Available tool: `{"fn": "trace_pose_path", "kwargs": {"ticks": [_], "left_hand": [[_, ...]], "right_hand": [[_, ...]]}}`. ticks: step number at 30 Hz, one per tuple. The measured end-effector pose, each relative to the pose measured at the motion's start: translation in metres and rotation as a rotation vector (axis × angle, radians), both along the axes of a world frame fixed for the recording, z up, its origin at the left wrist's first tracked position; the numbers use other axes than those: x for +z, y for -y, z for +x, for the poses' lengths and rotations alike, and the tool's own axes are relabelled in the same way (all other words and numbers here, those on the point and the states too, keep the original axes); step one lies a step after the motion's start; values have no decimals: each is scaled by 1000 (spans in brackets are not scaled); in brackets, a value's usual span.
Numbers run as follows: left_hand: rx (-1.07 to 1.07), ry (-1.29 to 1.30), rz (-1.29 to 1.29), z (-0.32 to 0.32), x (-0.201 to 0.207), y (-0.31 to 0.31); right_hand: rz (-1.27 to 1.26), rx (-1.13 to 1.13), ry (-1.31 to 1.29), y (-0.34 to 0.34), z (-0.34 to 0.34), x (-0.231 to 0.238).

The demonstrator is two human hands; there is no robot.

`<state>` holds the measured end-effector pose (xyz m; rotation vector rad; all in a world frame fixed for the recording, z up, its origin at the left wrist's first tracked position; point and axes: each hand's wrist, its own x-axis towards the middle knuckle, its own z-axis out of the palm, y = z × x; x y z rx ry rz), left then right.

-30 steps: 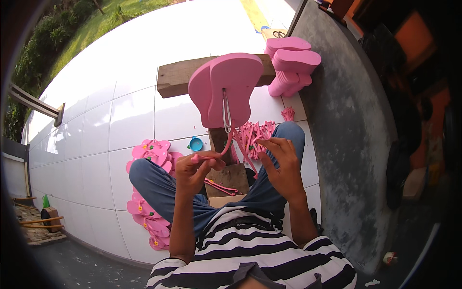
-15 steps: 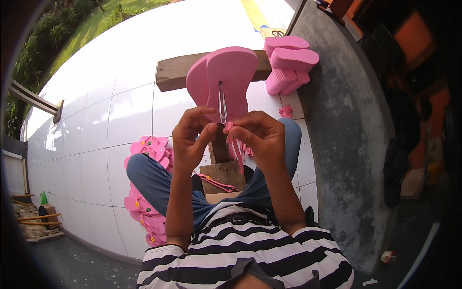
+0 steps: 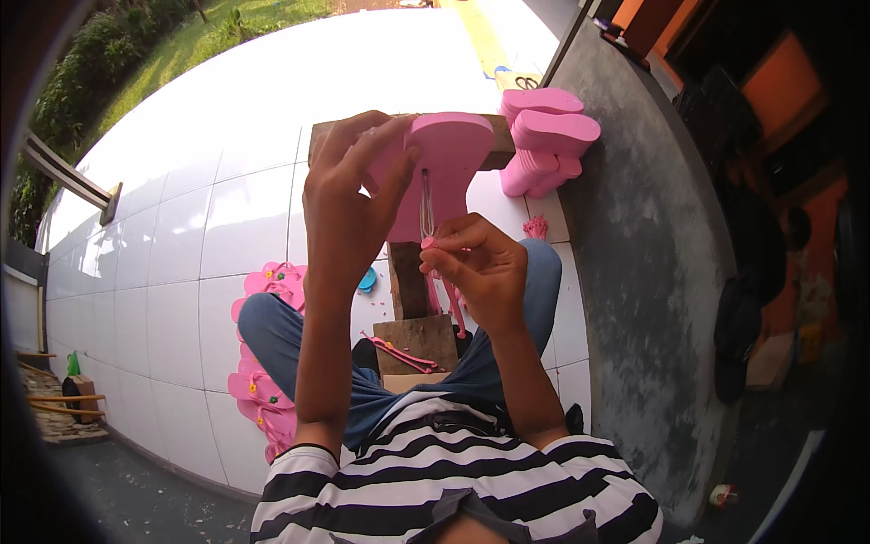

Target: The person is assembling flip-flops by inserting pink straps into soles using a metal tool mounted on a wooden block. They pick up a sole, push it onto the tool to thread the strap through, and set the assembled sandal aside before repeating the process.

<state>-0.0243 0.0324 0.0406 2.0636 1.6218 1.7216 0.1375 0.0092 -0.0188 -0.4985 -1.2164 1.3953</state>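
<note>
A pink flip-flop sole (image 3: 453, 150) stands raised in front of me against a wooden beam (image 3: 501, 142). My left hand (image 3: 349, 190) is closed round its upper left edge, thumb on the near face. From a hole in the sole hangs a thin metal wire loop (image 3: 427, 204). At the loop's lower end my right hand (image 3: 485, 272) pinches the toe end of a pink flip-flop strap (image 3: 459, 313), whose two arms dangle below. Whether the wire passes through the strap end is too small to tell. Another pink strap (image 3: 405, 352) lies on a wooden board (image 3: 439, 335) between my legs.
Stacks of pink soles (image 3: 553, 133) stand at the right, near a bunch of pink straps (image 3: 536, 227). Strapped pink flip-flops (image 3: 263, 390) lie beside my left leg. A blue round object (image 3: 367, 279) sits by the wooden post (image 3: 408, 281). A grey ledge (image 3: 652, 272) runs along the right.
My left hand has moved up from beside the wire loop and taken hold of the sole's upper left edge. My right hand still pinches the strap, slightly lower in the view.
</note>
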Motion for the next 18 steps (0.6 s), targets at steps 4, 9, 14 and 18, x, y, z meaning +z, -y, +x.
{"fn": "trace_pose_path", "kwargs": {"ticks": [4,9,14,18], "left_hand": [[-15,34,8,2,-1,5],[-24,-113,44,11,-1,5],[-65,29,-77,10,-8,-2],[-121,169,-78,11,-9,-4]], "right_hand": [[-120,86,109,-11,6,11],[-125,261,58,-43,16,-1],[-234,293,-73,-42,9,-13],[-17,-114,66,-24,7,-5]]}}
